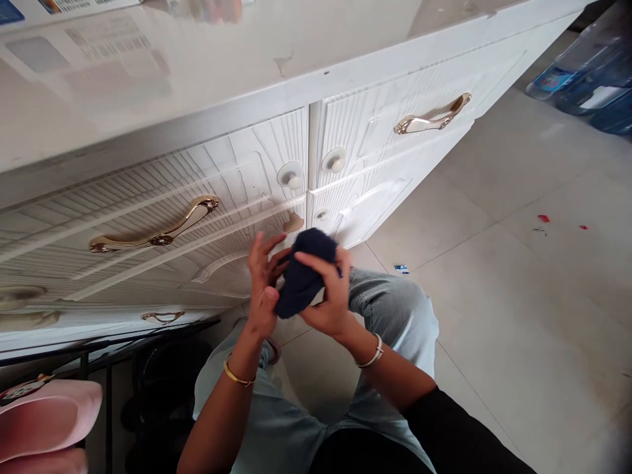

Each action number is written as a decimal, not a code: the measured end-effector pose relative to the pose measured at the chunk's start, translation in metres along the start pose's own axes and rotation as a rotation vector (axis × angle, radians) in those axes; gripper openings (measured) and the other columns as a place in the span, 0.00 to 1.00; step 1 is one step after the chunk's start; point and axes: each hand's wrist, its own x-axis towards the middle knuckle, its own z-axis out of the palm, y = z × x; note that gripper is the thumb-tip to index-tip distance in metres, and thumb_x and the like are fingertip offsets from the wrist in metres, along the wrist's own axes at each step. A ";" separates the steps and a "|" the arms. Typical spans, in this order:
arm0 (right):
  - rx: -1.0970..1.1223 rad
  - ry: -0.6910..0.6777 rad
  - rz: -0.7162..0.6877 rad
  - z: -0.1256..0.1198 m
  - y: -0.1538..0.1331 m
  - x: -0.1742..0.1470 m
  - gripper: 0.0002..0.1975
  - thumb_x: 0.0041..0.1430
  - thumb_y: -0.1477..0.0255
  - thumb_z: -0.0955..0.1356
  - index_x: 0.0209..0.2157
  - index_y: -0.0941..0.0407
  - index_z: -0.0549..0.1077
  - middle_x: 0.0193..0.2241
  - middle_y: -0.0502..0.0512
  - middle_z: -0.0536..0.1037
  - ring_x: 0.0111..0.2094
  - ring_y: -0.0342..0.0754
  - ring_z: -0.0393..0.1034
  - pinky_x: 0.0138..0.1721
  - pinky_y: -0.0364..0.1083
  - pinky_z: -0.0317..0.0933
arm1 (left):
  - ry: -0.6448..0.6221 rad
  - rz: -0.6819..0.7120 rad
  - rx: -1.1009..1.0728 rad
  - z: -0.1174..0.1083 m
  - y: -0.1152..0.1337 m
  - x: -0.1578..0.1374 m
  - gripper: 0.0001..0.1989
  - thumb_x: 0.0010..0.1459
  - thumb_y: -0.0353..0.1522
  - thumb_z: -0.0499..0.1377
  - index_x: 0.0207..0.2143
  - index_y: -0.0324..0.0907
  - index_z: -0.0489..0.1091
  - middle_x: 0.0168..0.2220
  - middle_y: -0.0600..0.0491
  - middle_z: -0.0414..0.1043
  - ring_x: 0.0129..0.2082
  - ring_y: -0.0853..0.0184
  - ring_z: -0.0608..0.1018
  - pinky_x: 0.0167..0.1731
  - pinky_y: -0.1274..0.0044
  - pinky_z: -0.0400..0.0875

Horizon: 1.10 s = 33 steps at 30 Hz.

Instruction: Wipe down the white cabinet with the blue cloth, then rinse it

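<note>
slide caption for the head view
Right hand holding a dark blue cloth, left hand beside it, near a white cabinet.

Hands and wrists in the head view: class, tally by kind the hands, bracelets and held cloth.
Left hand, right hand: 2 hands
Yellow bracelet, white bracelet: 2 bracelets
Dark blue cloth: 1
Total: 5

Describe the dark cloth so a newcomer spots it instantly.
Find the white cabinet, then look in front of it, just below the picture's middle. There the right hand holds a navy cloth bundle, the left hand spread beside it. Its dark blue stands out from the light jeans and black sleeve.
</note>
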 end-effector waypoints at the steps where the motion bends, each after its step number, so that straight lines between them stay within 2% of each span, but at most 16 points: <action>1: -0.021 0.002 0.072 -0.009 0.003 0.003 0.27 0.53 0.66 0.74 0.56 0.49 0.72 0.49 0.57 0.67 0.53 0.57 0.64 0.53 0.59 0.68 | -0.118 -0.047 -0.061 0.006 -0.004 -0.001 0.44 0.61 0.62 0.54 0.74 0.60 0.46 0.69 0.44 0.61 0.58 0.55 0.77 0.52 0.62 0.78; 3: -0.067 0.029 0.169 -0.020 0.010 0.013 0.22 0.51 0.69 0.74 0.49 0.49 0.73 0.43 0.55 0.66 0.48 0.55 0.64 0.47 0.57 0.68 | -0.280 -0.094 -0.043 0.016 -0.006 0.001 0.55 0.54 0.62 0.62 0.75 0.60 0.39 0.70 0.43 0.59 0.57 0.54 0.78 0.51 0.62 0.79; 4: -0.100 0.056 0.177 -0.023 0.013 0.020 0.17 0.51 0.71 0.73 0.44 0.49 0.73 0.41 0.53 0.66 0.46 0.54 0.63 0.46 0.57 0.67 | -0.326 -0.106 0.030 0.020 -0.005 0.003 0.58 0.50 0.59 0.68 0.75 0.59 0.41 0.69 0.42 0.62 0.56 0.54 0.78 0.50 0.64 0.79; 5: -0.137 0.091 0.162 -0.024 0.017 0.026 0.13 0.51 0.73 0.72 0.40 0.50 0.72 0.39 0.52 0.65 0.44 0.53 0.63 0.46 0.57 0.66 | -0.344 -0.117 0.122 0.023 -0.003 0.005 0.57 0.48 0.54 0.72 0.74 0.56 0.48 0.64 0.43 0.68 0.53 0.55 0.80 0.49 0.66 0.79; 6: -0.175 0.136 0.135 -0.026 0.020 0.033 0.10 0.51 0.75 0.71 0.37 0.50 0.71 0.38 0.52 0.63 0.44 0.53 0.62 0.47 0.58 0.66 | -0.331 -0.123 0.212 0.024 -0.001 0.009 0.49 0.50 0.50 0.73 0.70 0.52 0.59 0.57 0.45 0.75 0.49 0.57 0.81 0.46 0.68 0.79; 8: -0.230 0.245 0.072 -0.028 0.025 0.045 0.08 0.50 0.77 0.70 0.32 0.52 0.69 0.41 0.54 0.62 0.48 0.54 0.63 0.52 0.61 0.64 | -0.229 -0.074 0.345 0.022 0.006 0.016 0.20 0.62 0.42 0.66 0.54 0.46 0.76 0.40 0.51 0.80 0.38 0.64 0.81 0.38 0.74 0.77; 9: -0.237 0.288 0.038 -0.029 0.027 0.050 0.08 0.51 0.78 0.70 0.31 0.52 0.68 0.43 0.55 0.62 0.52 0.56 0.63 0.55 0.63 0.63 | -0.155 -0.012 0.387 0.019 0.009 0.020 0.11 0.66 0.38 0.62 0.46 0.44 0.78 0.34 0.53 0.78 0.34 0.66 0.80 0.35 0.76 0.75; 10: -0.221 0.310 0.002 -0.029 0.028 0.053 0.07 0.51 0.78 0.69 0.30 0.53 0.68 0.46 0.55 0.62 0.56 0.57 0.62 0.57 0.63 0.62 | -0.077 0.066 0.419 0.015 0.013 0.024 0.09 0.68 0.34 0.59 0.41 0.44 0.79 0.31 0.55 0.76 0.31 0.69 0.78 0.33 0.78 0.73; 12: -0.107 0.275 -0.042 -0.024 0.028 0.057 0.08 0.53 0.80 0.68 0.30 0.53 0.67 0.48 0.55 0.65 0.58 0.56 0.64 0.58 0.61 0.63 | 0.063 0.228 0.477 0.009 0.019 0.032 0.10 0.67 0.28 0.56 0.40 0.44 0.77 0.32 0.56 0.76 0.32 0.70 0.78 0.34 0.79 0.71; 13: -0.012 0.235 -0.032 -0.019 0.028 0.057 0.09 0.53 0.81 0.67 0.32 0.52 0.66 0.47 0.54 0.68 0.55 0.53 0.67 0.55 0.59 0.66 | 0.119 0.303 0.509 0.007 0.021 0.036 0.10 0.67 0.27 0.55 0.41 0.44 0.77 0.33 0.56 0.77 0.33 0.71 0.79 0.35 0.79 0.72; 15: 0.182 0.190 0.071 -0.001 0.028 0.059 0.12 0.52 0.82 0.65 0.36 0.51 0.66 0.39 0.50 0.71 0.43 0.46 0.72 0.44 0.50 0.69 | 0.209 0.431 0.571 0.006 0.024 0.042 0.12 0.66 0.25 0.55 0.44 0.44 0.76 0.35 0.57 0.79 0.35 0.71 0.80 0.37 0.79 0.72; 18: 0.325 0.275 0.288 0.033 0.033 0.068 0.14 0.49 0.80 0.65 0.38 0.51 0.66 0.30 0.45 0.69 0.30 0.41 0.67 0.32 0.42 0.63 | 0.295 0.527 0.630 0.011 0.023 0.047 0.14 0.63 0.23 0.58 0.48 0.45 0.76 0.38 0.56 0.80 0.35 0.71 0.79 0.38 0.79 0.72; 20: 0.342 0.369 0.380 0.052 0.040 0.077 0.12 0.48 0.79 0.64 0.36 0.52 0.66 0.31 0.45 0.69 0.31 0.40 0.66 0.31 0.42 0.62 | 0.297 0.509 0.660 0.013 0.020 0.049 0.15 0.62 0.22 0.60 0.49 0.44 0.77 0.38 0.55 0.80 0.34 0.71 0.78 0.37 0.79 0.72; 23: 0.314 0.471 0.435 0.065 0.047 0.090 0.07 0.50 0.77 0.65 0.32 0.53 0.65 0.31 0.46 0.69 0.33 0.41 0.66 0.35 0.43 0.63 | 0.265 0.441 0.694 0.013 0.013 0.047 0.16 0.61 0.22 0.61 0.49 0.44 0.77 0.36 0.55 0.79 0.33 0.70 0.78 0.35 0.78 0.73; 29: 0.121 0.493 0.344 0.073 0.032 0.097 0.09 0.55 0.79 0.65 0.27 0.52 0.62 0.27 0.46 0.63 0.32 0.42 0.63 0.37 0.45 0.62 | 0.272 0.341 0.621 0.006 0.003 0.037 0.18 0.62 0.25 0.62 0.53 0.48 0.76 0.40 0.54 0.79 0.37 0.68 0.80 0.39 0.76 0.74; 33: 0.137 0.563 0.370 0.080 0.032 0.093 0.10 0.55 0.79 0.66 0.25 0.52 0.62 0.27 0.47 0.62 0.34 0.44 0.61 0.38 0.47 0.61 | 0.293 0.287 0.635 0.010 0.000 0.030 0.16 0.64 0.29 0.62 0.54 0.47 0.75 0.41 0.54 0.79 0.39 0.68 0.80 0.41 0.76 0.74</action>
